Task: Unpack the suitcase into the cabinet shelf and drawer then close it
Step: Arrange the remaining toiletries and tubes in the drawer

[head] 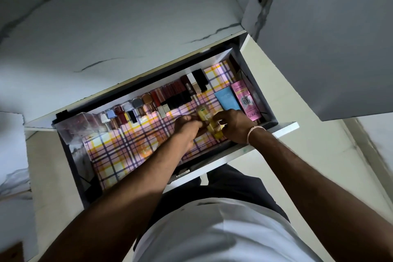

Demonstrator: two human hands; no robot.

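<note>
Open drawer (251,156): plaid liner (127,151), cosmetics row (161,98), tubes (236,100).

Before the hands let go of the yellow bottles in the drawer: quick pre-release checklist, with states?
1. Drawer open far enough: ok.
2. Left hand and right hand both on the yellow bottles: ok.
3. Bare checked liner left to set them on: ok.
4. Bottles lined up beside blue tube and pink Pond's tube: ok.
5. Bottle caps closed: cannot tell.
6. Cabinet door swung clear of drawer: ok.
</note>
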